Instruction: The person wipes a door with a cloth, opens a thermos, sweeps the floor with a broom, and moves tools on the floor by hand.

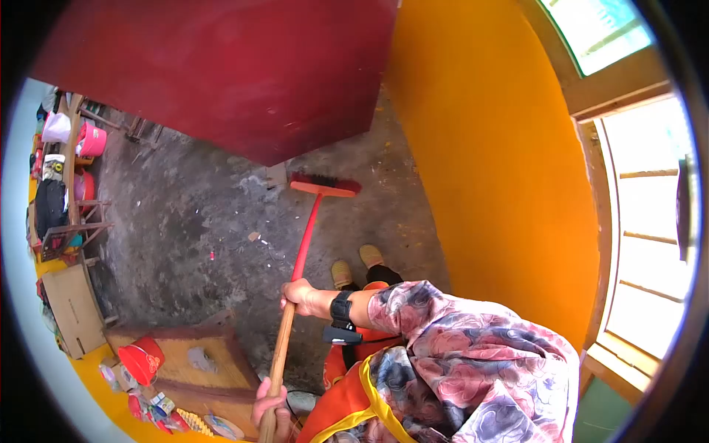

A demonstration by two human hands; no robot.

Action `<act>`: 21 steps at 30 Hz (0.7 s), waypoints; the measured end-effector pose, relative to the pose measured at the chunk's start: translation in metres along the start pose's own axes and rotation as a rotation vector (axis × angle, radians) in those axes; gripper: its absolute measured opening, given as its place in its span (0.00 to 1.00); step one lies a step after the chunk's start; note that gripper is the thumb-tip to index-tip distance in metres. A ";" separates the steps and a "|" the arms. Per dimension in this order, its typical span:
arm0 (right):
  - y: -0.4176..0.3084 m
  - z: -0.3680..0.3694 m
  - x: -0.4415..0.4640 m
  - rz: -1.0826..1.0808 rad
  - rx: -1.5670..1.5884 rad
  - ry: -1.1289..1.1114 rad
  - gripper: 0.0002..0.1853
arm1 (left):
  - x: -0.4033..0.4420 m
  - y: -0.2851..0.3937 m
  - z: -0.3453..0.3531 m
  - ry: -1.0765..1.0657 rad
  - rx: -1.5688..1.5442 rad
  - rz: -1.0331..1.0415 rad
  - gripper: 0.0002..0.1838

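Note:
A long broom handle (284,343), wooden at my end and red lower down, runs up to a broom head (325,186) with dark bristles. The broom head lies on the grey floor near the edge of a large dark red panel (236,66). My right hand (298,292), with a black band at the wrist, is closed round the handle about midway. Closer to my body, my left hand (270,404) is wrapped round the wooden end. Small bits of debris (255,237) lie on the floor left of the handle.
An orange-yellow wall (509,162) and a window (650,221) stand at the right. Shelving (74,166) with pink buckets is at the left. A wooden surface (229,362) at lower left bears a red bucket (142,359). My shoes (371,256) are beyond my right forearm.

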State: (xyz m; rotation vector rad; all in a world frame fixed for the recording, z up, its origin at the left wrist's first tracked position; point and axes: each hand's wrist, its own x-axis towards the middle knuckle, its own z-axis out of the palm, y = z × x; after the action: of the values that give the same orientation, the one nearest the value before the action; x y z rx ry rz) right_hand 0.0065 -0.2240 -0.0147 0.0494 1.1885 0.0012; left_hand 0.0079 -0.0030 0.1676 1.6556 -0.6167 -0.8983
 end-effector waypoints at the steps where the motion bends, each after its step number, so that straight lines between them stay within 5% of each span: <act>1: -0.006 -0.006 0.001 -0.041 -0.007 0.038 0.02 | 0.010 0.008 0.007 -0.023 -0.019 0.016 0.14; 7: -0.099 -0.070 0.040 -0.393 -0.085 0.279 0.04 | 0.076 -0.024 0.090 -0.138 -0.229 -0.033 0.17; 9: -0.136 -0.103 0.043 -0.432 -0.032 0.198 0.06 | 0.100 -0.040 0.127 -0.164 -0.031 -0.005 0.17; 13: -0.136 -0.152 0.027 -0.299 0.179 0.066 0.04 | 0.113 -0.014 0.150 -0.451 0.363 0.141 0.17; 21: -0.055 -0.088 -0.002 -0.064 0.524 -0.160 0.02 | 0.084 0.065 0.070 -0.335 -0.005 -0.090 0.07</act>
State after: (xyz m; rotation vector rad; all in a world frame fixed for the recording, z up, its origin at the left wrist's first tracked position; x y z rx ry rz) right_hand -0.0768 -0.2752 -0.0476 0.4633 1.0040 -0.3648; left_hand 0.0024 -0.1258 0.2016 1.5493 -0.7696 -1.2557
